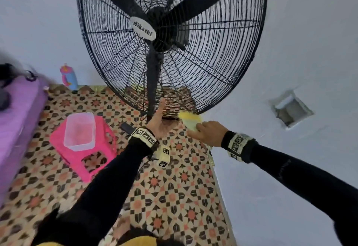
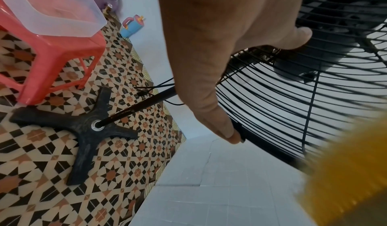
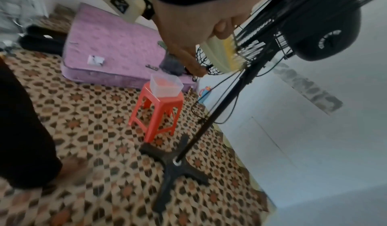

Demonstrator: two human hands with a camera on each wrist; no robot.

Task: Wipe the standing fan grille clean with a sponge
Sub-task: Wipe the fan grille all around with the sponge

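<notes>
The black wire fan grille (image 1: 213, 82) fills the upper head view, its three blades behind it. My left hand (image 1: 160, 121) grips the bottom of the grille. In the left wrist view the thumb (image 2: 220, 122) lies along the rim (image 2: 268, 146) and the fingers (image 2: 293, 36) hook over the wires. Just to the right, my right hand (image 1: 207, 131) holds a yellow sponge (image 1: 188, 119) against the lower rim. The sponge (image 3: 222, 54) touches the wires in the right wrist view and is a blurred yellow mass (image 2: 345, 171) in the left wrist view.
A pink stool (image 1: 83, 148) carrying a clear plastic tub (image 1: 79, 129) stands left of the fan pole (image 3: 209, 122). The black cross base (image 2: 83, 127) sits on patterned tiles. A purple mattress (image 1: 15, 119) lies far left, and a child's bottle (image 1: 68, 77) stands by the wall. The pale wall (image 1: 290, 42) lies right.
</notes>
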